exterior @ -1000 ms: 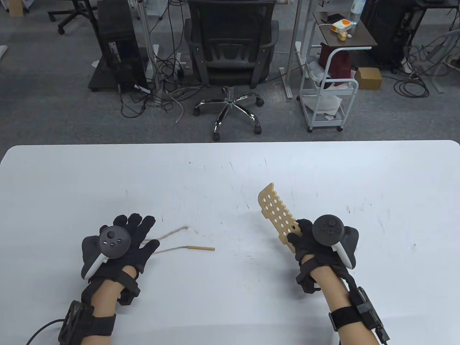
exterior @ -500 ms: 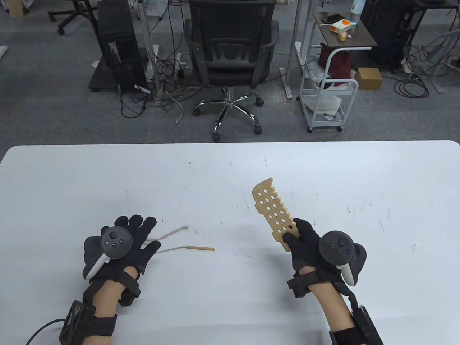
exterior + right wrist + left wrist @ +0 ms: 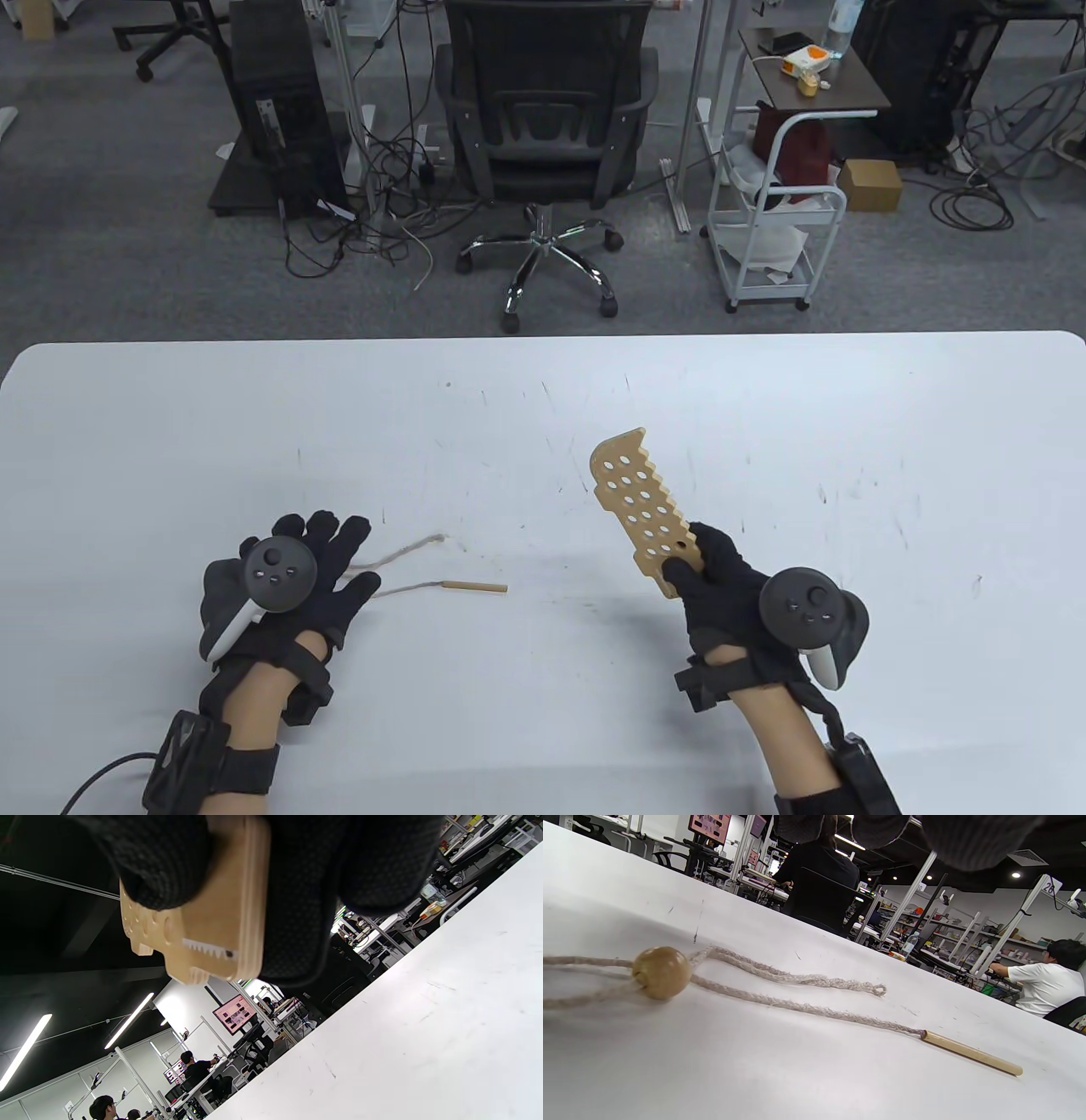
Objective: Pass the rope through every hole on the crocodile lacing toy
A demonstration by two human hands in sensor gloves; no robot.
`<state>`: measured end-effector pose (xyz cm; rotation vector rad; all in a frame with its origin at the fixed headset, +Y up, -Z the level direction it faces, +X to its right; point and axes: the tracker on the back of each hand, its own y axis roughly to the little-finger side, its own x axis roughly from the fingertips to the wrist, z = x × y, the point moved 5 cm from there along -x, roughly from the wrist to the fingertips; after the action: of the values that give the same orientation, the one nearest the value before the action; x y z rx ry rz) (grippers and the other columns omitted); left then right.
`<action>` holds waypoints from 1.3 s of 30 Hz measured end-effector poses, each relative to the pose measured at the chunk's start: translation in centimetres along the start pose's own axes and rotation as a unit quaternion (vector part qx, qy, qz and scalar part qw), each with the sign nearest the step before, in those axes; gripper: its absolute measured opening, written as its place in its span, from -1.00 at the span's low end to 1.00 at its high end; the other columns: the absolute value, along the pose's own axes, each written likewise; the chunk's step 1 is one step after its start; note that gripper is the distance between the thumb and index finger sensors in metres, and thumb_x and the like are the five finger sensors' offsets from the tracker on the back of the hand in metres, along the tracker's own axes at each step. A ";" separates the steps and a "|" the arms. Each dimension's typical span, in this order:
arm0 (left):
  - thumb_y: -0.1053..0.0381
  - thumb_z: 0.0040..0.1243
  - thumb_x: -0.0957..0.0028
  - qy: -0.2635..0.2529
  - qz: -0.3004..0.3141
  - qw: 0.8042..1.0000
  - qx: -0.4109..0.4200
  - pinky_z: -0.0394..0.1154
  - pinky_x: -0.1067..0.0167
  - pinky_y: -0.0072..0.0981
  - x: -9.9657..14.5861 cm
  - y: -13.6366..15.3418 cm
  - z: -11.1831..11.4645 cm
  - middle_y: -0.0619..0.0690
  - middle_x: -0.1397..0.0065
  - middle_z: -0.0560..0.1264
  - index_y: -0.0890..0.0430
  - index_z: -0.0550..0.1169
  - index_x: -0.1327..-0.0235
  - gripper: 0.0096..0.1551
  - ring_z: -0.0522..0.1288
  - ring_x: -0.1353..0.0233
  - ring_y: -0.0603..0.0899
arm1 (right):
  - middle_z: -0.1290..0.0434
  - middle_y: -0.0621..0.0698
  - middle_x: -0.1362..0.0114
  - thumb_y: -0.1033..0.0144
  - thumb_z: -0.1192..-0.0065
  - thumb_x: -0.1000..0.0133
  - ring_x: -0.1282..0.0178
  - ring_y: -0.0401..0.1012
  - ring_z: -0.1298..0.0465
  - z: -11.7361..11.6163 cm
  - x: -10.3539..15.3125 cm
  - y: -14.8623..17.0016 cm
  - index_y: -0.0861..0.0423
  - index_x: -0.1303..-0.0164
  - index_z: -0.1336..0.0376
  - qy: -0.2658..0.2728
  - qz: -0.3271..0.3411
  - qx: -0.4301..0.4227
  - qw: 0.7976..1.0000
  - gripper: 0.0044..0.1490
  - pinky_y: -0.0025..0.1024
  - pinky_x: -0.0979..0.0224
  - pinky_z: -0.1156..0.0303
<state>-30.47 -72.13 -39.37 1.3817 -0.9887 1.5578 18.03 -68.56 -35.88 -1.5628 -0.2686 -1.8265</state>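
Right hand [image 3: 721,586] grips the crocodile [image 3: 640,505] at one end, fingers curled round it – board raised off the table [image 3: 543,679]. Left hand [image 3: 288,586] lies flat, fingers spread, over the rope [image 3: 407,586]; bead [image 3: 661,972] beneath it.

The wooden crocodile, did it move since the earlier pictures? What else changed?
Yes. The right hand, gripping the wooden crocodile by one end, turned at the wrist, and its tracker swung down toward the near edge. The crocodile's free end tipped a bit to the left and its holed face turned more toward the camera. The left hand stayed flat over the rope, and the wooden needle did not move.
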 end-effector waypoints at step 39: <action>-0.31 0.43 0.19 0.029 0.019 0.977 -0.209 -0.10 -0.59 0.31 -3.3 -9.7 0.9 -0.10 -0.44 0.49 -0.43 0.64 -0.18 -0.42 0.20 -0.67 0.22 | -0.63 -0.04 -0.05 0.18 -0.43 0.04 0.13 -0.09 -0.75 0.0 -0.2 0.0 0.12 -0.19 -0.31 -0.006 -0.008 -0.041 0.999 -0.39 -0.10 -0.01 -0.57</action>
<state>-20.87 -69.71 -42.14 1.0240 -1.2295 1.3122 18.02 -68.46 -36.07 -1.6324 -0.2154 -1.8608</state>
